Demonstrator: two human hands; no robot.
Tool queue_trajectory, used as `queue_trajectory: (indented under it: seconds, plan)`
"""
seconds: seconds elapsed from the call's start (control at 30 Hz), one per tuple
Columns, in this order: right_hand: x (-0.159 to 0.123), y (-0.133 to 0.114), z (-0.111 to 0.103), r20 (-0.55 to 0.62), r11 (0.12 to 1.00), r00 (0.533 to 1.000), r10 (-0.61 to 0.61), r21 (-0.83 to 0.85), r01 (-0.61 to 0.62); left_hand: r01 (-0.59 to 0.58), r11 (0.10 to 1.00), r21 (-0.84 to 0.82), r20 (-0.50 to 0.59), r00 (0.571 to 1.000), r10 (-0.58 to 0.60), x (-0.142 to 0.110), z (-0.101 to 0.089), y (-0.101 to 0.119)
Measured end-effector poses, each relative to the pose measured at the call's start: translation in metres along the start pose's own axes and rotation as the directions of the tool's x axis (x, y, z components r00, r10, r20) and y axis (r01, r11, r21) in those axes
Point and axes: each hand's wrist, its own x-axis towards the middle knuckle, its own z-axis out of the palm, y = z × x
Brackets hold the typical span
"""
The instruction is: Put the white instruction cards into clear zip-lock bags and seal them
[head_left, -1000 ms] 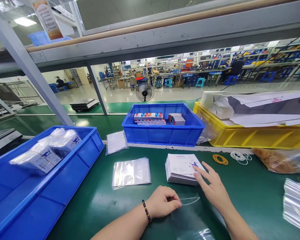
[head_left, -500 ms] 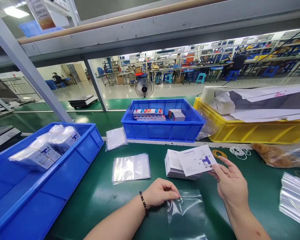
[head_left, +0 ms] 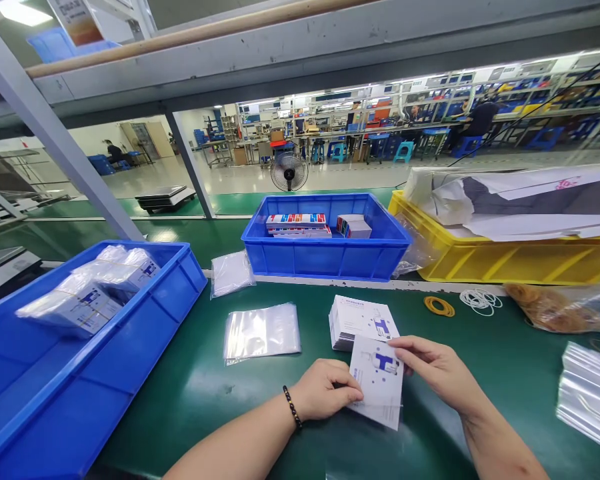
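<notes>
A white printed card (head_left: 380, 383) with a purple figure stands tilted between my hands, its lower part inside a clear plastic bag (head_left: 363, 443). My left hand (head_left: 327, 390), with a beaded bracelet on the wrist, pinches the bag's mouth at the card's left edge. Thumb and fingers of my right hand (head_left: 427, 363) grip the card's upper right corner. Just behind the card lies a stack of similar cards (head_left: 363, 313). To the left, a pile of flat clear bags (head_left: 263, 331) rests on the green tabletop (head_left: 205, 400).
A blue bin (head_left: 325, 260) at the back holds small boxes. Banded, bagged cards lie in the left blue bin (head_left: 145, 347). A yellow bin (head_left: 505, 263) with papers stands back right, near yellow rubber bands (head_left: 439, 306) and white bands (head_left: 480, 302). Plastic sleeves (head_left: 590, 400) lie far right.
My right hand took a card from the stack, turned it and brought it down into the bag's mouth. My left hand stayed at the bag.
</notes>
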Motion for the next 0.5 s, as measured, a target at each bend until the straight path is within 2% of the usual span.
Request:
queue_trajectory:
  seconds: [0.07, 0.17, 0.27, 0.33, 0.4, 0.5]
  plan:
    - [-0.001, -0.002, 0.002, 0.217, 0.994, 0.975, -0.042, -0.094, 0.064, 0.016, 1.0, -0.023, -0.032, 0.999, -0.017, 0.0, 0.001, 0.0]
    - [-0.003, -0.006, 0.008, 0.504, 0.973, 0.86, -0.078, -0.151, 0.177, 0.014, 0.997, -0.082, -0.099, 0.995, -0.022, 0.0, 0.003, 0.0]
    - [-0.003, -0.008, 0.013, 0.659, 0.972, 0.751, -0.048, -0.142, 0.187, 0.022, 0.989, -0.148, -0.142, 0.989, -0.043, 0.0, 0.005, 0.002]
    - [-0.003, -0.008, 0.015, 0.706, 0.975, 0.707, -0.027, -0.136, 0.174, 0.063, 0.973, -0.224, -0.135, 0.986, -0.095, 0.0, 0.007, 0.002]
    - [-0.004, -0.007, 0.015, 0.705, 0.98, 0.709, -0.019, -0.129, 0.154, 0.143, 0.928, -0.343, -0.099, 0.977, -0.187, 0.001, 0.008, 0.003]
    - [-0.005, -0.005, 0.015, 0.64, 0.989, 0.769, 0.01, -0.12, 0.087, 0.297, 0.811, -0.504, -0.027, 0.933, -0.358, 0.004, 0.007, 0.001]
